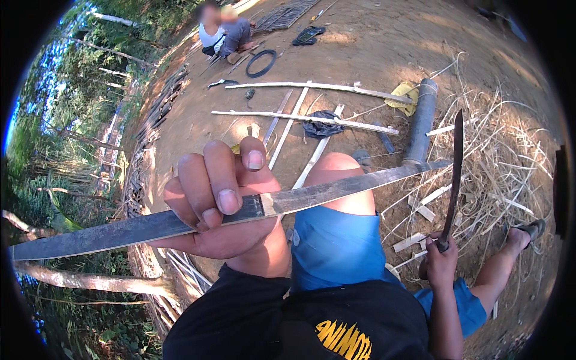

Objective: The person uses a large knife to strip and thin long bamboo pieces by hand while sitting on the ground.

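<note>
My left hand (219, 207) is raised close to the camera and grips a long flat bamboo strip (342, 188) near its middle. The strip runs from the far left across my bare knee to the right; its left half looks dark, its right half pale. My right hand (441, 264) rests lower right, beside my thigh, closed on the handle of a knife (456, 162). Its narrow dark blade points straight up and crosses just past the strip's right end.
Split bamboo slats (312, 117) and a dark cloth (322, 125) lie on the dirt ahead. A dark bamboo tube (422, 120) lies beside a heap of pale shavings (510, 156). Two people (222, 33) sit far off near a black ring (261, 63). A stick fence (141, 174) borders the left.
</note>
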{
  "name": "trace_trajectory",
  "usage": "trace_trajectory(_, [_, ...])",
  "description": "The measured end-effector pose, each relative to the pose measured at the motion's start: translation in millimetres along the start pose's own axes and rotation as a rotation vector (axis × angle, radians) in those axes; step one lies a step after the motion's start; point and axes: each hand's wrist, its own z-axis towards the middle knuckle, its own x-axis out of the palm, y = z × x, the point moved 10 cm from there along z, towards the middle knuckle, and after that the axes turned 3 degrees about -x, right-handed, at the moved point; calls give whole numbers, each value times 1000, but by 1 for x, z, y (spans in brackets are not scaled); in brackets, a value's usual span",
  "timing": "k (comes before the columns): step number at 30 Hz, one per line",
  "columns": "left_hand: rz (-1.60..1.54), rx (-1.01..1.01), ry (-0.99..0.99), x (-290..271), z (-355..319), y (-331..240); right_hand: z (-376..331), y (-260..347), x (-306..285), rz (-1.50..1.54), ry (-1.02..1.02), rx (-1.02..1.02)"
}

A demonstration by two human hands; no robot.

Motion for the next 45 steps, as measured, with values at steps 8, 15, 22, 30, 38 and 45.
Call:
trace_trajectory(8, [-7,4,-11,1,-3,-1,-7,-7,-4,2,2,6])
trace_trajectory(15, [34,54,0,3,0,-4,-9,1,-11,-83,-18,-12])
trace_trajectory(22, [227,244,-218,-15,12,-69,-19,5,-13,-45,-18,-10])
trace_trajectory(30, [-45,231,-14,-2,34,-112,-26,24,-8,-79,-18,-89])
trace_trajectory(38, [29,273,46,38,18,-69,-67,118,31,62,100,-252])
trace_trajectory(45, [74,351,29,62,-54,0,-102,179,75,-248,259,-613])
